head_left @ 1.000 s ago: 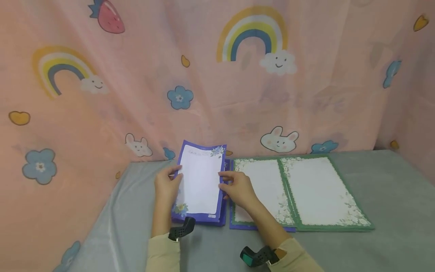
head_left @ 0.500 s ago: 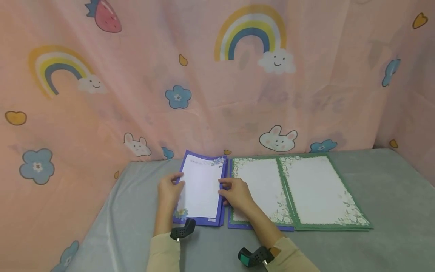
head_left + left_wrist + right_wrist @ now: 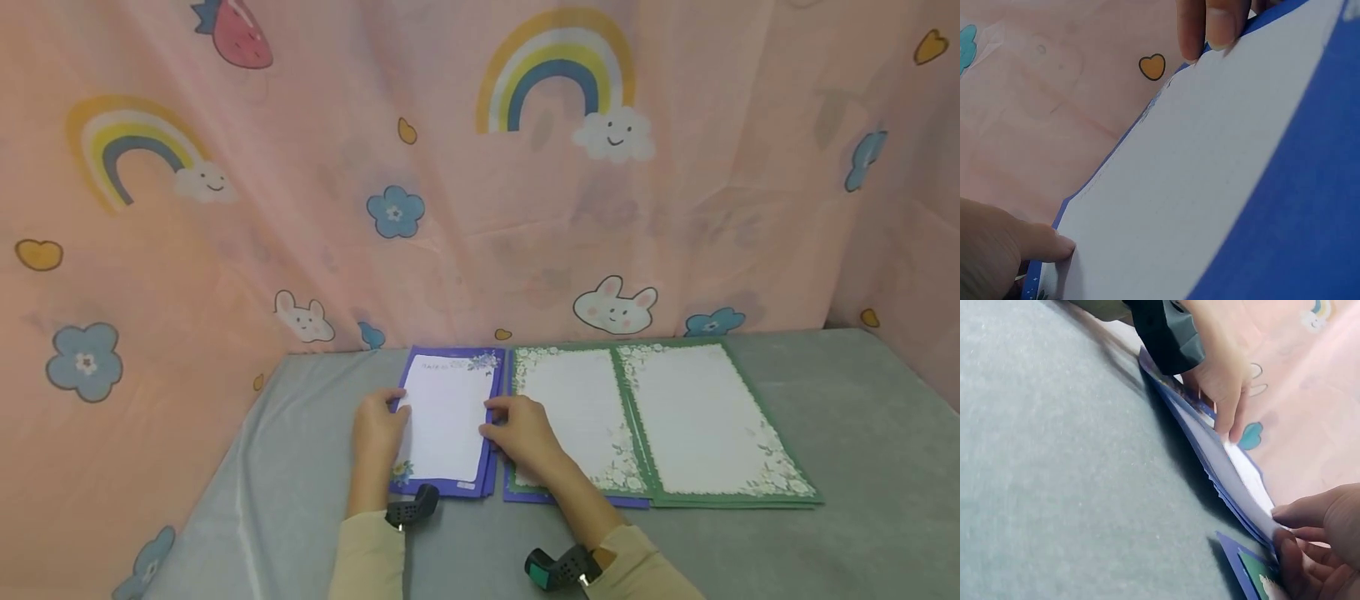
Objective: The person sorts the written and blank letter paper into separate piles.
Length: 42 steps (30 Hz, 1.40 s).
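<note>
A purple-bordered sheet of paper (image 3: 444,421) with a white middle and corner flowers lies over other purple sheets (image 3: 489,473) at the centre left of the table. My left hand (image 3: 381,429) pinches its left edge, the thumb on the white face. Opposite it, my right hand (image 3: 527,429) pinches the right edge between thumb and fingers. In the right wrist view, my right hand (image 3: 1329,540) grips the edge of the layered sheets (image 3: 1210,469); how many layers it holds cannot be told. In the left wrist view the sheet (image 3: 1179,162) bows slightly.
Right of the sheet lie two green-bordered floral sheets (image 3: 712,421) side by side, a purple edge (image 3: 626,503) showing under the left one. A grey cloth (image 3: 862,417) covers the table. Behind hangs a pink curtain (image 3: 465,250) with rainbows and rabbits.
Both hands have lowered the purple-bordered sheet toward the front. It now lies flatter and more squarely over the sheets beneath, and its raised, curved top edge has come down.
</note>
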Tool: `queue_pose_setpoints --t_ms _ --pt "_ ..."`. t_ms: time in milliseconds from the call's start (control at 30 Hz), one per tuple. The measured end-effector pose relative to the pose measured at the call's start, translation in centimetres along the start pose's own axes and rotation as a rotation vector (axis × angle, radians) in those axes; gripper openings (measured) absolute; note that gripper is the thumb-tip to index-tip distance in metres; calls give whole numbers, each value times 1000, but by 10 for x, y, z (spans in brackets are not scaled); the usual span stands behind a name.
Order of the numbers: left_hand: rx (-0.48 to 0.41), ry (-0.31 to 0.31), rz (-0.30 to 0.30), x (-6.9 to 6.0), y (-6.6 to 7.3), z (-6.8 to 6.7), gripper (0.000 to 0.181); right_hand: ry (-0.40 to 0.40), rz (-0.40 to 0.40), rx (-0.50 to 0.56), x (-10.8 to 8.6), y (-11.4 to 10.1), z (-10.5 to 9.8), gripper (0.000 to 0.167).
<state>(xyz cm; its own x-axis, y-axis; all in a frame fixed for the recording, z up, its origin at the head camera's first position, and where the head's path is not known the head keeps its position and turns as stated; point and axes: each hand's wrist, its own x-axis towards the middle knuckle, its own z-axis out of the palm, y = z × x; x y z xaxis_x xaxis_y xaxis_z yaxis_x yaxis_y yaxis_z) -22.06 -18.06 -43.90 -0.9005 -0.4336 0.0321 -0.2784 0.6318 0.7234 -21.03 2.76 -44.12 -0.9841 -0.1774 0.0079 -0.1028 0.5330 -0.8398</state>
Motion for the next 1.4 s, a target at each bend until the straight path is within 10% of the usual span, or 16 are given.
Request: queue_pose_setpoints --t_ms 267,800,1067,1400 --pt "40 16 5 -2 0 0 29 13 -79 -205 -3 -3 0 33" --pt "122 -4 119 -11 31 -6 35 64 -44 -195 -11 10 -48 32" --pt "-47 -185 328 -33 64 19 29 67 18 -239 -23 26 -101 42" --pt "-1 -345 413 -57 72 55 33 72 78 -262 -44 49 -139 51"
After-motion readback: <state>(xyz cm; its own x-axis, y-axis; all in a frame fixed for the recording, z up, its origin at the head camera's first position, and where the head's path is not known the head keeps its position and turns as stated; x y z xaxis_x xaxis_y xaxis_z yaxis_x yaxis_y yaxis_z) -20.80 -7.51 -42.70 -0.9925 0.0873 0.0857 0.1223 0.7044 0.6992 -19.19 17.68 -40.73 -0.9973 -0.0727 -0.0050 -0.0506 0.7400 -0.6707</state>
